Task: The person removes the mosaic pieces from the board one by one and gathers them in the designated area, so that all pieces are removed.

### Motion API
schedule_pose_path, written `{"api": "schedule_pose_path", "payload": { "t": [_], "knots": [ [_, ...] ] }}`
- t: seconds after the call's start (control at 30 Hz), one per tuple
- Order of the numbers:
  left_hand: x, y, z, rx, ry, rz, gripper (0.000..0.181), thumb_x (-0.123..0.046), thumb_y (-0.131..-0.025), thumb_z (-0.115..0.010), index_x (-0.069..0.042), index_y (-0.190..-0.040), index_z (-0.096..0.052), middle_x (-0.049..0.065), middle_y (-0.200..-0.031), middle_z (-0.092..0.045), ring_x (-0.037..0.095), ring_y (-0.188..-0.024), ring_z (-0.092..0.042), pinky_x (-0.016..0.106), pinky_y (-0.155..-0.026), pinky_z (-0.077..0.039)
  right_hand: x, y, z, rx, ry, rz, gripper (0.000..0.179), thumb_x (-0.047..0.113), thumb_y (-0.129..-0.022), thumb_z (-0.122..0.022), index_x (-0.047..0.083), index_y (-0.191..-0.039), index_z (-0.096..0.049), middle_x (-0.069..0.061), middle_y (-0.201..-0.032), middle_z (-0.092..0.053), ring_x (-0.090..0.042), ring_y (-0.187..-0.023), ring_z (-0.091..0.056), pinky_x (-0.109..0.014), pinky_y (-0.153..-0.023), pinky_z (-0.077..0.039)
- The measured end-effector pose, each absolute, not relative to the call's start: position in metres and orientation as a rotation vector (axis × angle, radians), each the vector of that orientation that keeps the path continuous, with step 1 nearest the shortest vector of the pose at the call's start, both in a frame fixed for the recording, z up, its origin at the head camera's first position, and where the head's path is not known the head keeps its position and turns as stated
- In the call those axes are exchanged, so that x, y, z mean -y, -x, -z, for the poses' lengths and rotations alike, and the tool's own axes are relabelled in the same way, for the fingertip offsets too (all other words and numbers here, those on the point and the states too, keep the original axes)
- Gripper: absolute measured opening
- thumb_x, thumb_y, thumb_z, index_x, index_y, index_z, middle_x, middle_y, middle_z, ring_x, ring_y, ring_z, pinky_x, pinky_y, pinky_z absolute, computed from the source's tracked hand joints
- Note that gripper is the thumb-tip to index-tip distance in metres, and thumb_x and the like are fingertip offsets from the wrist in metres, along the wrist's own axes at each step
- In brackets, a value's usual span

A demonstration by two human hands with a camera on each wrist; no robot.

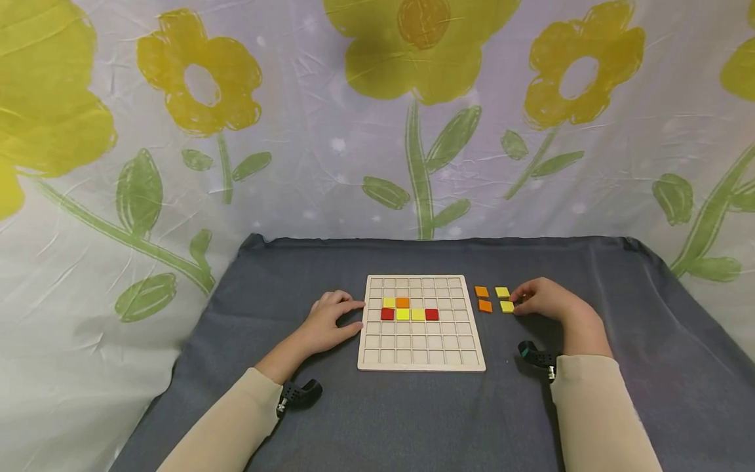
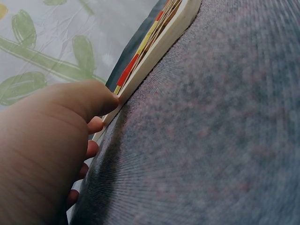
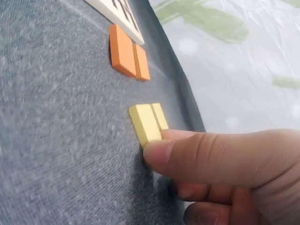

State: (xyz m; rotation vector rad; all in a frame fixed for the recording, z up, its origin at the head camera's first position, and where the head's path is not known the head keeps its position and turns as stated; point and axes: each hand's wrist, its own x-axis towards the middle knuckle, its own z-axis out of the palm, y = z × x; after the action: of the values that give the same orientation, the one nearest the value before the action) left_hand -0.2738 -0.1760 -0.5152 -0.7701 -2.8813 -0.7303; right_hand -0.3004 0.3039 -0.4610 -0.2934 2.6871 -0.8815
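Observation:
A pale wooden grid board (image 1: 421,360) lies flat on the cloth, with a short row of yellow, orange and red square tiles (image 1: 403,314) set in its cells. My left hand (image 1: 327,326) rests at the board's left edge, thumb and fingertips touching its side, fingers relaxed. To the right of the board, my right hand (image 1: 545,298) pinches the nearer yellow tile (image 3: 144,123) at its right end between thumb (image 3: 159,153) and index finger. Another yellow tile (image 1: 502,292) sits just behind it. Two orange tiles (image 1: 485,306) lie between the board and the yellow pair.
Dark grey cloth (image 1: 425,419) covers the table. A pale curtain (image 1: 307,151) printed with yellow flowers hangs behind it. Black wrist devices (image 1: 302,393) are strapped near both cuffs.

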Motion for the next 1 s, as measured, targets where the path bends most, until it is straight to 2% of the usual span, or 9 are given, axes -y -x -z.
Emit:
{"api": "schedule_pose_path", "payload": {
  "t": [0.23, 0.4, 0.53, 0.73, 1.0],
  "knots": [
    [0.176, 0.274, 0.516, 2.877, 0.78, 0.726, 0.047, -0.035, -0.097, -0.072, -0.017, -0.141, -0.066, 0.004, -0.126, -0.055, 0.029, -0.123, -0.044, 0.052, -0.1, -0.034, -0.301, 0.3, 0.457, -2.685, 0.283, 0.863, 0.029, 0.01, -0.088, -0.079, -0.004, -0.112, -0.072, -0.017, -0.108, -0.067, -0.025, -0.087, -0.057, -0.038, -0.076, -0.046],
    [0.176, 0.273, 0.516, 2.875, 0.786, 0.726, 0.047, -0.035, -0.097, -0.072, -0.017, -0.14, -0.066, 0.005, -0.125, -0.055, 0.029, -0.123, -0.044, 0.053, -0.1, -0.034, -0.297, 0.298, 0.446, -2.69, 0.239, 0.863, 0.033, 0.012, -0.089, -0.078, -0.003, -0.118, -0.072, -0.021, -0.117, -0.066, -0.03, -0.096, -0.06, -0.049, -0.087, -0.05],
    [0.176, 0.274, 0.515, 2.874, 0.786, 0.727, 0.047, -0.035, -0.097, -0.072, -0.017, -0.14, -0.066, 0.005, -0.125, -0.055, 0.029, -0.123, -0.044, 0.052, -0.1, -0.034, -0.294, 0.295, 0.433, -2.706, 0.25, 0.893, 0.035, 0.013, -0.092, -0.075, -0.005, -0.121, -0.069, -0.021, -0.116, -0.067, -0.034, -0.099, -0.063, -0.056, -0.09, -0.049],
    [0.177, 0.274, 0.515, 2.873, 0.788, 0.727, 0.047, -0.035, -0.097, -0.072, -0.018, -0.14, -0.066, 0.004, -0.126, -0.055, 0.029, -0.122, -0.045, 0.052, -0.1, -0.035, -0.288, 0.29, 0.418, -2.77, 0.276, 0.922, 0.032, 0.017, -0.096, -0.072, -0.003, -0.122, -0.069, -0.013, -0.104, -0.065, -0.03, -0.093, -0.06, -0.05, -0.084, -0.049],
    [0.177, 0.273, 0.517, 2.862, 0.794, 0.735, 0.046, -0.035, -0.097, -0.073, -0.018, -0.14, -0.066, 0.002, -0.124, -0.055, 0.027, -0.121, -0.045, 0.05, -0.097, -0.035, -0.275, 0.282, 0.4, -2.865, 0.349, 0.946, 0.027, 0.023, -0.097, -0.073, 0.005, -0.117, -0.072, -0.008, -0.099, -0.061, -0.026, -0.085, -0.055, -0.041, -0.074, -0.048]
  ]
}}
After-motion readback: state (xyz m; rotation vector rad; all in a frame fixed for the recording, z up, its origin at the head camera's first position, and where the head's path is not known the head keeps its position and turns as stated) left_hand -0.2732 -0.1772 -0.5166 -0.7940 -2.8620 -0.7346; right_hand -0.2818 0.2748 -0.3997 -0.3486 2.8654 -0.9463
